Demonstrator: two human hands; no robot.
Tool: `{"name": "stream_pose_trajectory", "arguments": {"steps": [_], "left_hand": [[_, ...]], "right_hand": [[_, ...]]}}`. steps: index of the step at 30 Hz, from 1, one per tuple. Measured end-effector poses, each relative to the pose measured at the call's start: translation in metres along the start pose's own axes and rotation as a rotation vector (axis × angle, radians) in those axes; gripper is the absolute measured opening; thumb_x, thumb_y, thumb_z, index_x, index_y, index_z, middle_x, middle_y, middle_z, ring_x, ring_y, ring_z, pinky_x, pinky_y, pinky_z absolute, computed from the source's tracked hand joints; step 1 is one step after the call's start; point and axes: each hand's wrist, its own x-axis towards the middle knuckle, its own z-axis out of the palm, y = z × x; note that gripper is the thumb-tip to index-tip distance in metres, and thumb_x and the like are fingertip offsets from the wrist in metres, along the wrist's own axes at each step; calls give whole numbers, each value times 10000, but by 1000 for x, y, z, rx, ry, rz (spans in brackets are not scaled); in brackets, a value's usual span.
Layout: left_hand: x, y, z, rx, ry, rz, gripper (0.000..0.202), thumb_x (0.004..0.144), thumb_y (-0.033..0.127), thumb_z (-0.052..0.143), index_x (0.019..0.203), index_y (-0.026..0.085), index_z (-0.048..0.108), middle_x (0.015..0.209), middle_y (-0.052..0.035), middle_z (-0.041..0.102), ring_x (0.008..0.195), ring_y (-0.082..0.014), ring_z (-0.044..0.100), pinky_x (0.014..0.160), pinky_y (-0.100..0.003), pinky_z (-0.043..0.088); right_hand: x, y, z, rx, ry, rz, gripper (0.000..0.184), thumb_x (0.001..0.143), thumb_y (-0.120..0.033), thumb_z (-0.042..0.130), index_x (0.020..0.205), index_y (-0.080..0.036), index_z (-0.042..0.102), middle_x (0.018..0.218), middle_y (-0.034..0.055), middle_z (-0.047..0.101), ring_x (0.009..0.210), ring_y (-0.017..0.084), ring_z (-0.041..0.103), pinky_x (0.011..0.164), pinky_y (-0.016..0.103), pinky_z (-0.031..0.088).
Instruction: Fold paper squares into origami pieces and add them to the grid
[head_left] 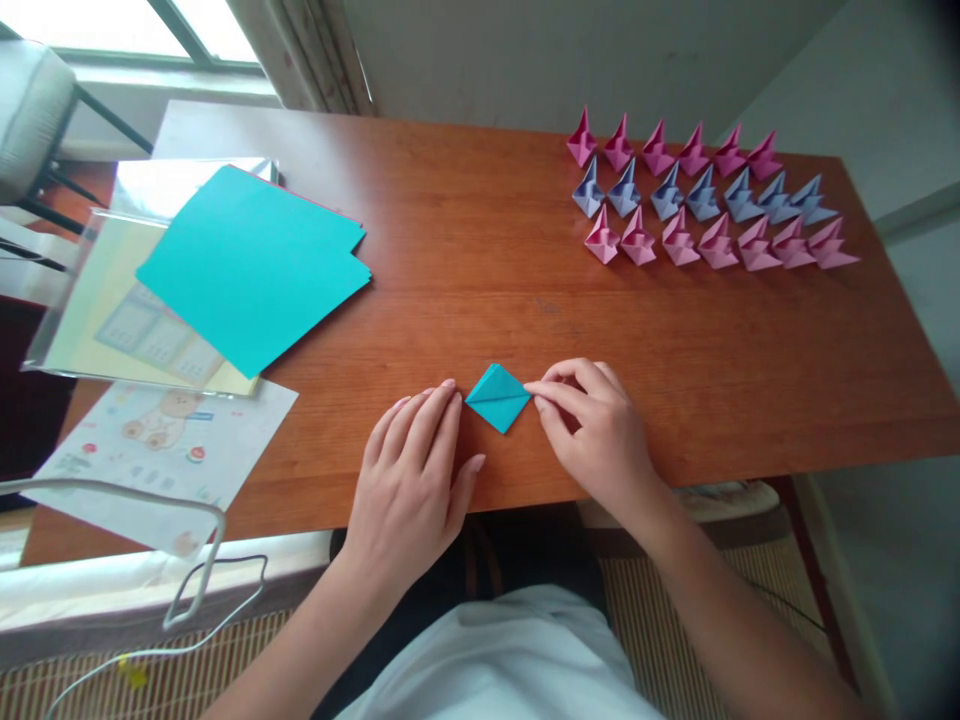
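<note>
A small folded piece of teal paper (pixel 498 398), diamond-shaped with a crease across its middle, lies on the wooden table in front of me. My right hand (pixel 596 425) pinches its right corner between thumb and fingers. To the left of the paper, my left hand (pixel 416 460) rests on the tabletop with fingers stretched out, the fingertips close beside the paper's left corner. Whether those fingertips touch the paper, I cannot tell.
Large teal paper sheets (pixel 255 270) lie over a clear-covered yellow pack (pixel 112 300) at the left. A printed sheet (pixel 165 450) sits nearer me, by a bent metal tube (pixel 150 498). Rows of folded pink figures (pixel 716 243) and blue figures (pixel 703 195) stand at the back right.
</note>
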Motion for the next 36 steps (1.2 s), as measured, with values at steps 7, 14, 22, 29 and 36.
{"name": "stream_pose_trajectory", "arguments": {"steps": [7, 14, 22, 29, 36], "left_hand": [[9, 12, -2, -147, 112, -54, 480, 917, 167, 621, 1390, 158, 540, 1406, -174, 615, 1294, -331, 562, 1089, -492, 483], [19, 18, 3, -228, 50, -96, 332, 934, 164, 583, 1266, 169, 602, 1266, -144, 660, 1169, -301, 591, 1011, -463, 500], [22, 16, 0, -301, 26, -139, 271, 960, 183, 562, 1225, 177, 616, 1214, -99, 697, 1114, -260, 620, 953, -414, 477], [28, 19, -3, -448, 56, -190, 286, 973, 196, 569, 1256, 187, 607, 1226, -95, 709, 1130, -233, 651, 965, -384, 501], [32, 28, -7, -865, 53, -363, 315, 983, 280, 608, 1286, 201, 635, 1188, -94, 742, 1075, -231, 700, 935, -348, 549]], "right_hand": [[18, -17, 6, -50, -55, 139, 116, 904, -317, 721, 939, -220, 670, 987, 64, 680, 963, 263, 612, 805, 383, 500], [17, -16, 14, 35, -16, 61, 106, 910, -144, 640, 879, -233, 592, 964, 65, 677, 927, 250, 609, 817, 388, 491], [10, -20, 11, 270, 52, 70, 126, 931, -142, 620, 872, -240, 567, 1049, 62, 721, 1009, 236, 658, 844, 374, 544], [5, -30, 11, 288, 286, 8, 166, 923, -86, 601, 931, -251, 599, 1167, 90, 721, 1135, 234, 693, 956, 410, 580], [-3, -36, 14, 279, 351, -70, 415, 917, -30, 562, 1255, -269, 594, 1111, 71, 754, 1048, 214, 727, 922, 397, 612]]}}
